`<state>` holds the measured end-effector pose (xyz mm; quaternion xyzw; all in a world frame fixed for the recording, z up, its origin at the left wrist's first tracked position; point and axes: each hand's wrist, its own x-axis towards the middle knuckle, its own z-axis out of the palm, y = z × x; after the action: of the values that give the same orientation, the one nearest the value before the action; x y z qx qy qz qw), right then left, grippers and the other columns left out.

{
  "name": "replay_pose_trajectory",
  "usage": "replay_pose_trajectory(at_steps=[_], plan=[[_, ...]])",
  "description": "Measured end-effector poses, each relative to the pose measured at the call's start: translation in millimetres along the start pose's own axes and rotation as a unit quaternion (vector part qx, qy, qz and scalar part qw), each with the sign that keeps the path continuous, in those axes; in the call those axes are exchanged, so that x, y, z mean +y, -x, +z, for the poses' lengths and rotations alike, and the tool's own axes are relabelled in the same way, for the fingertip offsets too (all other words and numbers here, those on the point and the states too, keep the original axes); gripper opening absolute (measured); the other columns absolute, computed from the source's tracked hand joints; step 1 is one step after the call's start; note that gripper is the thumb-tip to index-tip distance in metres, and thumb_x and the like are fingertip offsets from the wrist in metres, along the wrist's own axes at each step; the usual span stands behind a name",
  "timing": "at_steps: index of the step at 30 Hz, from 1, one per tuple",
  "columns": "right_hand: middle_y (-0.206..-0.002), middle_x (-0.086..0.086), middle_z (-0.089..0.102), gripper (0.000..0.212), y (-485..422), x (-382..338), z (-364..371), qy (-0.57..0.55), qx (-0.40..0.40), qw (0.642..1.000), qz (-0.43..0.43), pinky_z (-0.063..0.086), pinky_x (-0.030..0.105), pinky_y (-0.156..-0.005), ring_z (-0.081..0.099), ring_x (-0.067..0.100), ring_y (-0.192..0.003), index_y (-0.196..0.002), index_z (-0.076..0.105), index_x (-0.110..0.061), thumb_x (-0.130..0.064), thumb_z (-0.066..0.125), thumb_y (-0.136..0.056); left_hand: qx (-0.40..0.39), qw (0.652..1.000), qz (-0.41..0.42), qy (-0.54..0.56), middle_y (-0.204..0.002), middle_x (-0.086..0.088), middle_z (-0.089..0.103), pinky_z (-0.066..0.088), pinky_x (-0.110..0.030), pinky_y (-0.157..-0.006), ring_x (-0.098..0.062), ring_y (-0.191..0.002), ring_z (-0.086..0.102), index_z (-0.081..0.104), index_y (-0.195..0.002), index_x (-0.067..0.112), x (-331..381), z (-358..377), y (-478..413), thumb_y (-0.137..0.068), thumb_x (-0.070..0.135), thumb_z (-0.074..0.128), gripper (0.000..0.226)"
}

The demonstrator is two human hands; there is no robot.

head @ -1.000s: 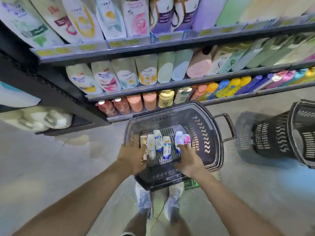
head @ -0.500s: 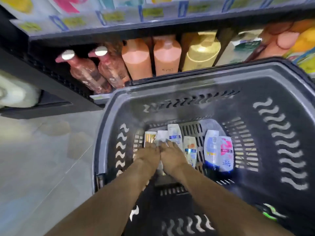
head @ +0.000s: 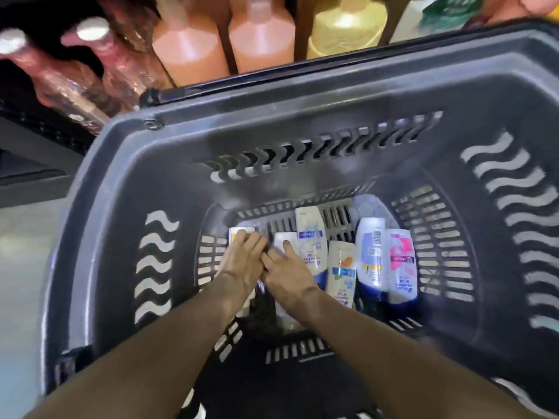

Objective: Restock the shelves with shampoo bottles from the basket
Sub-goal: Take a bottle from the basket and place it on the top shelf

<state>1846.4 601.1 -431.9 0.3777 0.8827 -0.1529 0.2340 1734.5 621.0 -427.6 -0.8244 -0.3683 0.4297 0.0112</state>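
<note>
A dark grey basket (head: 302, 116) fills the head view, and several white shampoo bottles lie flat on its slotted bottom. My left hand (head: 242, 264) reaches down inside, its fingers curling over the leftmost bottle (head: 239, 231), which has a yellow label. Right beside it, my right hand (head: 287, 273) holds the neighbouring plain white bottle (head: 286, 238), one finger lying on top. Both bottles are mostly hidden under my hands. To the right lie more bottles: a blue-labelled one (head: 311, 237), an orange-labelled one (head: 341, 267), another with blue print (head: 370, 255) and a pink-labelled one (head: 400, 261).
The lowest shelf stands just behind the basket's far rim, holding two peach bottles (head: 187, 52), a yellow bottle (head: 344, 34) and clear pinkish bottles (head: 60, 77). Pale floor (head: 24, 252) shows at the left.
The view has dropped close over the basket. My hands went from its near edge down to the bottom, met on the left bottles, and have closed around them.
</note>
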Motion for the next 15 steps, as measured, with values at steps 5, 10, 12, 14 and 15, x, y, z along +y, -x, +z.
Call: replay_pose_trajectory(at_steps=[5,10,12,14,15], plan=[[-0.157,0.007,0.029,0.052,-0.3,-6.2,-3.5,0.079,-0.029,0.996,-0.014,0.007,0.054,-0.12,0.014,0.027,-0.146,-0.147,0.04,-0.015,-0.03,0.049,-0.098,-0.027,1.0,0.0,0.001,-0.156,-0.009,0.023,0.001,-0.055,-0.121,-0.028,-0.147,0.012,0.026,-0.154,0.012,5.2,8.7,3.0,-0.098,0.028,0.048,0.062],[-0.15,0.009,0.041,0.047,11.7,-8.1,3.6,0.097,-0.035,0.994,-0.038,0.003,0.061,-0.119,0.027,0.03,-0.143,-0.144,0.045,-0.018,-0.029,0.048,-0.098,-0.064,0.997,0.028,-0.022,-0.156,-0.011,0.023,0.002,-0.053,-0.118,-0.033,-0.145,0.013,0.034,-0.151,0.013,14.6,6.1,8.2,-0.097,0.037,0.051,0.062],[-0.146,0.012,0.043,0.045,21.1,-4.7,1.7,0.097,-0.04,0.993,-0.047,0.01,0.056,-0.12,0.034,0.031,-0.139,-0.14,0.05,-0.016,-0.028,0.051,-0.097,-0.079,0.996,0.035,-0.022,-0.159,-0.012,0.021,0.007,-0.05,-0.118,-0.033,-0.146,0.011,0.033,-0.152,0.013,16.6,5.2,14.9,-0.098,0.033,0.048,0.059],[-0.141,0.014,0.043,0.041,37.3,1.8,-0.4,0.064,-0.059,0.996,-0.027,0.017,0.051,-0.119,0.037,0.033,-0.133,-0.134,0.057,-0.015,-0.026,0.054,-0.094,-0.088,0.995,0.038,-0.02,-0.16,-0.01,0.024,0.009,-0.049,-0.118,-0.032,-0.149,0.01,0.032,-0.152,0.013,14.5,2.6,24.2,-0.098,0.03,0.05,0.06],[-0.14,0.015,0.041,0.04,48.3,7.4,-2.3,0.043,-0.069,0.997,-0.014,0.018,0.051,-0.118,0.038,0.035,-0.131,-0.132,0.058,-0.014,-0.024,0.055,-0.093,-0.091,0.995,0.037,-0.016,-0.16,-0.008,0.026,0.011,-0.048,-0.118,-0.031,-0.15,0.011,0.034,-0.152,0.015,11.3,-1.2,30.1,-0.097,0.029,0.052,0.059]])
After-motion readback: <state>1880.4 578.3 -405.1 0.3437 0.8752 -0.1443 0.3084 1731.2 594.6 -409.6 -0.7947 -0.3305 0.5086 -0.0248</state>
